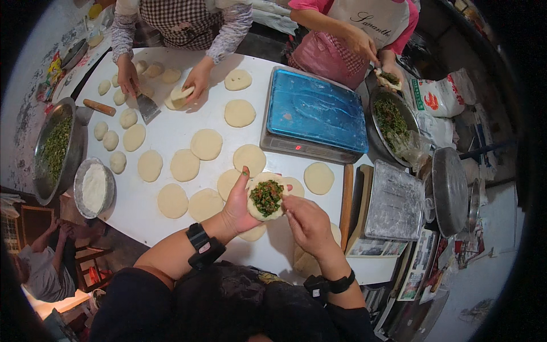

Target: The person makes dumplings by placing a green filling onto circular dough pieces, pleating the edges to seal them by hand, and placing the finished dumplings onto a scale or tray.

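Note:
My left hand (pixel 238 210) cradles a round dough wrapper (pixel 259 214) on its palm, thumb up along the left side. A mound of chopped green filling with reddish bits (pixel 267 197) covers the wrapper's middle, leaving a pale rim. With its fingertips, my right hand (pixel 311 222) pinches the wrapper's right edge. Beneath and around my hands, flattened dough rounds (pixel 206 205) lie on the white table (pixel 141 218), some partly hidden by my hands and forearms. Another dough round (pixel 319 178) lies to the right, close to a wooden rolling pin (pixel 347 201).
A digital scale with a blue-covered top (pixel 316 113) stands beyond my hands. Filling bowls sit at left (pixel 77 141) and right (pixel 412 115); a flour bowl (pixel 95 188) is at left. Across the table, one person's hand holds a dough scraper (pixel 148 109); another person holds a filled wrapper (pixel 389 79).

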A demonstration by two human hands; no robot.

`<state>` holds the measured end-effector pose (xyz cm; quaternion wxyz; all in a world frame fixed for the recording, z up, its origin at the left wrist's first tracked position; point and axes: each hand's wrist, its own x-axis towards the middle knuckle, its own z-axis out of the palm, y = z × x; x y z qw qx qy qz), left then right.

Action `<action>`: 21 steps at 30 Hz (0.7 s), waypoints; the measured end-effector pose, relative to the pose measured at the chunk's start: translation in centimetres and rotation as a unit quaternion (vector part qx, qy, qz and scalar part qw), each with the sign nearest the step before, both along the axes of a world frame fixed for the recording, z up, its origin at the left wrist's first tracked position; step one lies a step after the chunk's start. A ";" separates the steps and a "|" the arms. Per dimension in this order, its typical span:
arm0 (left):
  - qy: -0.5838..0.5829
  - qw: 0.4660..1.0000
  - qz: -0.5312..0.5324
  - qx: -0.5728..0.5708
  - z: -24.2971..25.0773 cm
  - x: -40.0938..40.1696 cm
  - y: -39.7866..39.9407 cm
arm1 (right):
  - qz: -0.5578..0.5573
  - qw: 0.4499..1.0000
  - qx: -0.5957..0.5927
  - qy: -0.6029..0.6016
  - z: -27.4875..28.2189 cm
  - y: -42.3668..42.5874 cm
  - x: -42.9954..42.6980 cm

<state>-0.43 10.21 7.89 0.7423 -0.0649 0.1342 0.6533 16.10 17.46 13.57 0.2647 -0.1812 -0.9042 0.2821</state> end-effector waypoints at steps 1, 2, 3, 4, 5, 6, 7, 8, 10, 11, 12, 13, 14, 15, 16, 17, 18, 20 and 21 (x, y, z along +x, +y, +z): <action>0.002 1.000 0.001 0.000 0.0 -0.2 -0.7 | 0.023 1.000 -0.003 -0.014 0.2 -0.3 0.2; 0.009 1.000 -0.001 0.009 0.0 -0.4 -1.5 | 0.047 0.998 -0.005 -0.029 0.3 -0.7 0.4; 0.016 1.000 -0.005 0.017 0.0 -0.4 -2.2 | 0.046 0.999 -0.006 -0.027 0.1 -1.2 0.7; 0.017 1.000 -0.006 0.017 0.2 -0.4 -2.8 | -0.010 0.991 -0.133 0.006 -0.4 -1.8 1.1; 0.024 1.000 -0.006 0.014 0.5 -0.4 -3.4 | -0.065 0.963 -0.259 0.040 -0.9 -2.4 1.2; 0.029 0.999 -0.008 0.012 0.8 -0.4 -3.9 | -0.102 0.914 -0.385 0.075 -1.4 -2.9 1.1; 0.030 0.999 -0.009 0.012 1.0 -0.3 -4.4 | -0.103 0.914 -0.385 0.076 -1.9 -3.3 0.9; 0.035 0.999 -0.011 0.009 1.2 -0.2 -4.9 | -0.118 0.880 -0.454 0.071 -2.4 -3.6 0.6; 0.043 0.999 -0.012 0.006 1.5 -0.2 -5.7 | -0.127 0.817 -0.559 0.053 -2.6 -4.4 0.1; 0.042 0.999 -0.016 0.004 1.6 -0.2 -6.0 | -0.127 0.817 -0.560 0.055 -2.5 -4.8 0.0; 0.040 0.999 -0.019 0.002 1.6 -0.1 -6.5 | -0.141 0.788 -0.598 0.048 -2.5 -5.3 -0.2; 0.041 0.999 -0.020 0.001 1.5 -0.2 -7.0 | -0.154 0.757 -0.634 0.041 -2.4 -5.8 -0.2; 0.043 0.999 -0.024 0.009 1.3 -0.3 -7.4 | -0.154 0.756 -0.635 0.042 -2.5 -6.1 -0.2; 0.046 0.998 -0.028 0.017 1.2 -0.3 -7.7 | -0.156 0.741 -0.653 0.023 -2.6 -6.4 -0.1; 0.047 0.998 -0.030 0.017 1.1 -0.2 -8.0 | -0.158 0.725 -0.670 0.004 -2.7 -6.6 -0.1; 0.050 0.998 -0.032 0.018 1.1 -0.1 -8.2 | -0.158 0.725 -0.671 0.005 -2.9 -6.7 -0.1; 0.053 0.998 -0.034 0.020 1.0 0.0 -8.4 | -0.144 0.712 -0.687 0.004 -2.9 -6.9 -0.1; 0.054 0.998 -0.041 0.015 0.3 0.0 -8.6 | -0.131 0.699 -0.703 0.004 -3.1 -7.2 0.1; 0.056 0.997 -0.047 0.010 0.1 -0.1 -8.7 | -0.122 0.717 -0.685 0.029 -3.3 -7.4 0.1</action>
